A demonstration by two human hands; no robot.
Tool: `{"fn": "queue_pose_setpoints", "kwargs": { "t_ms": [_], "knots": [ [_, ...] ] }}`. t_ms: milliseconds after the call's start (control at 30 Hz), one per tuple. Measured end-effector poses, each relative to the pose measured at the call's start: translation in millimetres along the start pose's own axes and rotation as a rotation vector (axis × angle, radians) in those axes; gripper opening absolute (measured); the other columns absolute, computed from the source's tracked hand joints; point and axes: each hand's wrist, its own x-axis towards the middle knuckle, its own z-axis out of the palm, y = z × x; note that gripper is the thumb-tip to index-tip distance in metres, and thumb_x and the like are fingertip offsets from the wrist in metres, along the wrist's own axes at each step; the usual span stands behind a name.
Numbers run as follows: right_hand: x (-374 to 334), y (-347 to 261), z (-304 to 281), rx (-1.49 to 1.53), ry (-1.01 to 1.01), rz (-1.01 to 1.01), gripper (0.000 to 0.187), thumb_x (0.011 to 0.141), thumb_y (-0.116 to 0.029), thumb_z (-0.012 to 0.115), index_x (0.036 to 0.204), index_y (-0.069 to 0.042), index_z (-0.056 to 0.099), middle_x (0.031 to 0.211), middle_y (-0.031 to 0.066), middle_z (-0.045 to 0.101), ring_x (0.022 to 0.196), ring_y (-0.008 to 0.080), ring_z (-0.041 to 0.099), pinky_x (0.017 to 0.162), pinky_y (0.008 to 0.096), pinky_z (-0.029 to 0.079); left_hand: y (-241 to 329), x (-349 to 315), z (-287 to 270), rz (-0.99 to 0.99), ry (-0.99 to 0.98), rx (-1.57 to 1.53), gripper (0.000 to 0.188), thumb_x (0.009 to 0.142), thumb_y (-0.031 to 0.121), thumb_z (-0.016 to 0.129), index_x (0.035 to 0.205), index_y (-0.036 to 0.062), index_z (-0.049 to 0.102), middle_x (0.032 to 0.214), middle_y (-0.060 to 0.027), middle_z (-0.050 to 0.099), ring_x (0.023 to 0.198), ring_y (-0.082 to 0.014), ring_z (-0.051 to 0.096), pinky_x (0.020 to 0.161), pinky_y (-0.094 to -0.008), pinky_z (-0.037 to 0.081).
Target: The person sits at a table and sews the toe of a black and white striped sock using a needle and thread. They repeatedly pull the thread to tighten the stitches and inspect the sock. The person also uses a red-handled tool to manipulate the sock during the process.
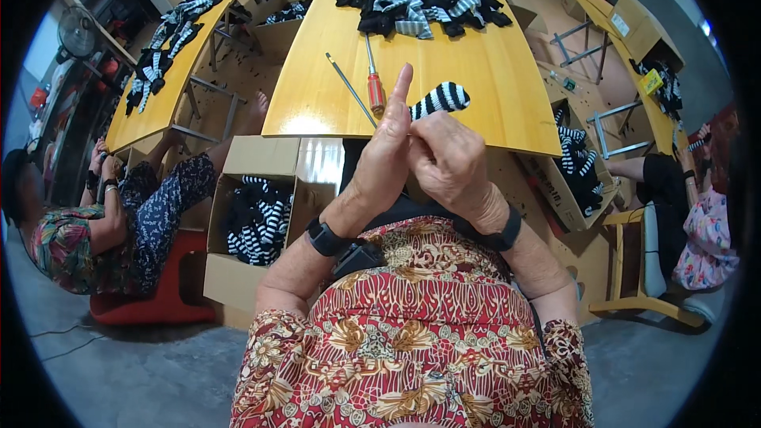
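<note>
Above the near edge of the wooden table, my two hands meet around a black-and-white striped sock [444, 100]. Its rounded end sticks out beyond them to the upper right. My right hand [453, 157] is closed on the sock, knuckles up. My left hand [385, 147] presses against the sock's other side, one digit stretched upward and the rest of its fingers mostly hidden. A screwdriver [375, 89] with a red handle lies on the table just past my left hand. Beside it is a thin dark metal rod [349, 85].
Striped and black socks [420, 4] are heaped at the table's far end. Open cardboard boxes [258, 157] of socks stand left and right of the table [309, 103]. People sit at side tables on the left [119, 131] and right [662, 131].
</note>
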Motion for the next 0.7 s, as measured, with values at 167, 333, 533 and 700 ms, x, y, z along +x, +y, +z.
{"fn": "queue_pose_setpoints", "kwargs": {
  "t_ms": [167,333,533,700],
  "knots": [
    [-14,12,2,0.035,-0.08,-0.122,0.021,0.07,0.003,0.065,0.088,-0.001,0.055,0.073,0.0118,0.054,0.065,0.0288,0.058,0.058,0.0365,0.048,-1,12,-13,-0.147,0.02,-0.305,0.066,0.093,0.017,0.059,0.149,0.0134,0.023,0.103,0.0016,0.057,0.099,-0.0075,0.05,0.091,-0.0302,0.041],
    [-28,16,-28,0.323,0.007,0.601,0.052,0.075,-0.01,0.078,0.12,-0.006,0.054,0.086,0.002,0.057,0.074,0.0049,0.053,0.056,0.0192,0.044,12,11,-14,-0.185,0.071,-0.26,0.059,0.091,0.022,0.062,0.144,0.0139,0.035,0.119,0.0002,0.052,0.109,-0.0093,0.051,0.095,-0.0378,0.041],
    [-10,34,-31,0.5,0.018,0.524,0.031,0.082,-0.009,0.072,0.111,-0.002,0.063,0.082,-0.0003,0.059,0.068,0.0036,0.052,0.052,0.0162,0.041,6,8,-15,-0.311,0.007,-0.263,0.063,0.09,0.022,0.064,0.144,0.0136,0.033,0.109,-0.002,0.058,0.102,-0.0114,0.056,0.089,-0.0348,0.046],
    [-8,29,-33,0.605,0.159,0.712,0.023,0.085,-0.01,0.069,0.106,-0.001,0.065,0.075,-0.0029,0.059,0.058,0.0018,0.05,0.05,0.0161,0.041,5,0,-6,-0.159,0.037,-0.079,0.07,0.087,0.013,0.067,0.146,0.0093,0.029,0.11,-0.0022,0.06,0.096,-0.0092,0.058,0.085,-0.0294,0.047]
  ]
}}
